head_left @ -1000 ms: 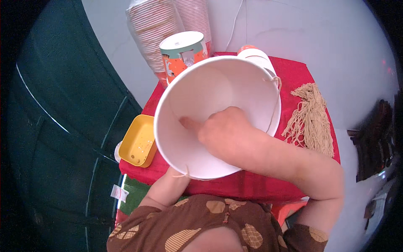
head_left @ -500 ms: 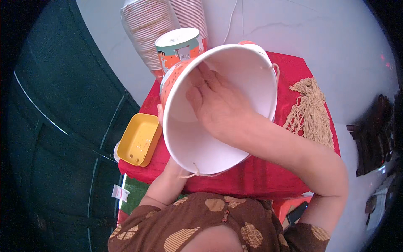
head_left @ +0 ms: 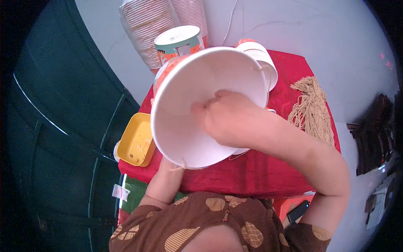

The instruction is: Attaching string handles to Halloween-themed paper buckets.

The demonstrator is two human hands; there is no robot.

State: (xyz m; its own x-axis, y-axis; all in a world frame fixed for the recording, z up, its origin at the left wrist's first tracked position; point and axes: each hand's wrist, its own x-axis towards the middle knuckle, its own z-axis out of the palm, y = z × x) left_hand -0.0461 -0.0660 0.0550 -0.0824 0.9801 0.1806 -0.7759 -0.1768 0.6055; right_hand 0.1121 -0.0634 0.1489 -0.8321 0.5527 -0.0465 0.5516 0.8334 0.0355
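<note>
A large paper bucket (head_left: 172, 126), white inside with an orange printed outside, is tilted with its mouth toward me. My left hand (head_left: 171, 166) supports it from below and behind; the rim hides most of that hand, and a fingertip shows at the left side. Inside the bucket is my right hand (head_left: 228, 115), its fingers curled in and blurred at the tips. What they hold, if anything, is hidden. Short twine ends (head_left: 181, 166) stick out at the near rim, and a twine loop (head_left: 268, 77) hangs at the right rim.
The table wears a red cloth (head_left: 289, 67). A yellow tray (head_left: 145, 126) with small bits lies left, a bundle of beige twine (head_left: 312, 107) right. Behind are an upturned printed bucket (head_left: 178, 44), tall wrapped stacks (head_left: 149, 33) and white nested buckets (head_left: 268, 67).
The bucket has shifted slightly left and toward me, uncovering the nested buckets behind. My right hand's outstretched fingers have drawn back from the inner wall and curled.
</note>
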